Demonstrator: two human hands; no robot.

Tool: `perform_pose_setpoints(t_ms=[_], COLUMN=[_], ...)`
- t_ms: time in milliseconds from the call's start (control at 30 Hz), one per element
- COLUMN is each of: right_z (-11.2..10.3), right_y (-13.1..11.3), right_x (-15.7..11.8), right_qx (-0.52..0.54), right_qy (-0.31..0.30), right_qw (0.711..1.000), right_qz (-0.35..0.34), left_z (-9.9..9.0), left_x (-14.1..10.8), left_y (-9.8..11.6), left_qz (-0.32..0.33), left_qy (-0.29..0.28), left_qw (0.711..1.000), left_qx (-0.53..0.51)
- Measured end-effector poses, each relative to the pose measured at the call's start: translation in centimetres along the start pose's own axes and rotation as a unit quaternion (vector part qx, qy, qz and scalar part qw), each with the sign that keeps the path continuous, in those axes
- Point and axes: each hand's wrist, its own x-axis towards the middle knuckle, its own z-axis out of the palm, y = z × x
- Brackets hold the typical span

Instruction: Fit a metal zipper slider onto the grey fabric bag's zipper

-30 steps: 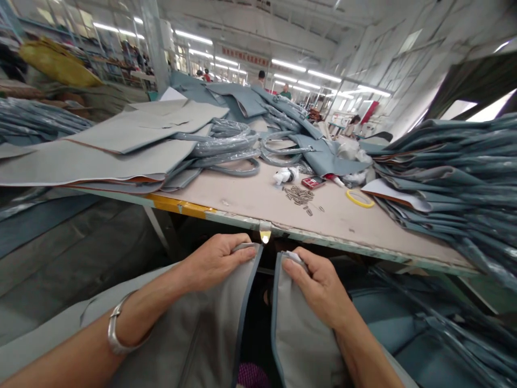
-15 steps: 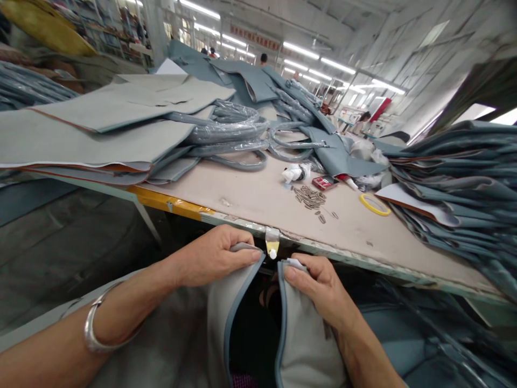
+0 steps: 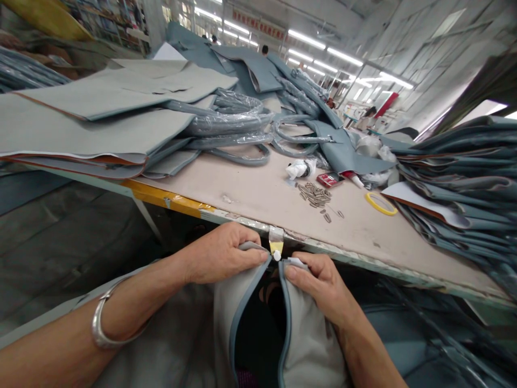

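Observation:
My left hand (image 3: pixel 224 252) pinches the top corner of a grey leather-like panel (image 3: pixel 233 293) with blue-grey edging, thumb on top. Opposite it, my right hand (image 3: pixel 321 277) grips the corner of a second edged grey section (image 3: pixel 309 337), where a bit of white lining shows. The two edges curve apart below, leaving a dark opening between them; whether they join lower down is hidden. Just beyond the fingertips, a white-tipped piece (image 3: pixel 277 255) is fixed with clear and yellow tape at the table edge.
On the table (image 3: pixel 258 196) lie a heap of small metal pieces (image 3: pixel 315 195), a red box (image 3: pixel 329 179) and a yellow tape ring (image 3: pixel 381 203). Grey panels (image 3: pixel 100 129) and wrapped handles (image 3: pixel 230 121) are stacked left; folded blue-grey pieces (image 3: pixel 464 178) rise at right.
My left hand has come slightly nearer to the right one, narrowing the gap between the two corners. Both hands keep their hold. The view has shifted a little.

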Motion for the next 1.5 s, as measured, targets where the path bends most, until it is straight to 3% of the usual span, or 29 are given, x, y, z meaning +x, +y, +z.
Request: perform_pose_setpoints(t_ms=[800, 1500], right_z=[0.07, 0.65], right_y=[0.25, -0.06], right_x=[0.46, 0.69], right_qx=[-0.008, 0.011], right_qy=[0.012, 0.041], right_qw=[1.0, 0.999], right_qz=[0.016, -0.015], left_z=[0.35, 0.5], left_x=[0.29, 0.58], left_y=[0.26, 0.1], left_qz=[0.026, 0.045], left_qy=[-0.001, 0.023], left_qw=[0.999, 0.999], left_qx=[-0.037, 0.012])
